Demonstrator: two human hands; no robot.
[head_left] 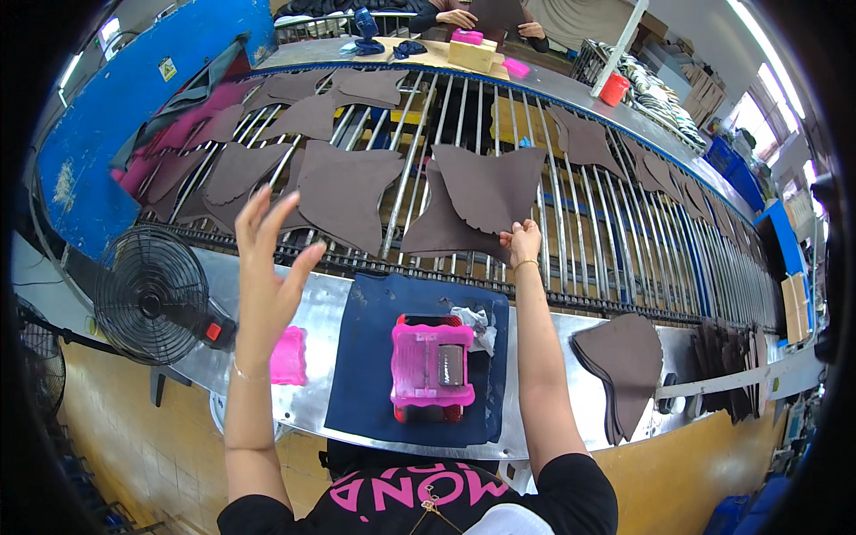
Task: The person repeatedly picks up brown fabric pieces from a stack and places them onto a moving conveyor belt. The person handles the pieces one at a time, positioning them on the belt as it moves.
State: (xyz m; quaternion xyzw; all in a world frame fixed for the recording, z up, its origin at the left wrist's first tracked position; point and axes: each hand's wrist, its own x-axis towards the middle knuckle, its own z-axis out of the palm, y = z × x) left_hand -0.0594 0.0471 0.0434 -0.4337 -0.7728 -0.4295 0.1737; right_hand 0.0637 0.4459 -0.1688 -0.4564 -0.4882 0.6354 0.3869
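My right hand [524, 242] pinches the lower right corner of a dark brown cut panel [499, 189], which looks like leather or cloth. That panel partly covers another brown panel [441, 227] on the metal-rod conveyor [557, 254]. My left hand [270, 267] is raised with its fingers spread and nothing in it, in front of the panels at left. The nearest of these is a large brown panel [348, 192]. Below and between my forearms, a pink and red frame [408, 352] with a small dark block [452, 365] sits on a dark blue mat [357, 383].
A black fan [152, 296] stands at left, near a pink pad [290, 357]. Stacked brown panels [629, 366] lie on the metal table at right. Blue machine housing [80, 160] borders the conveyor's left end. Across it, another person's hands [459, 18] show behind a wooden block [471, 57].
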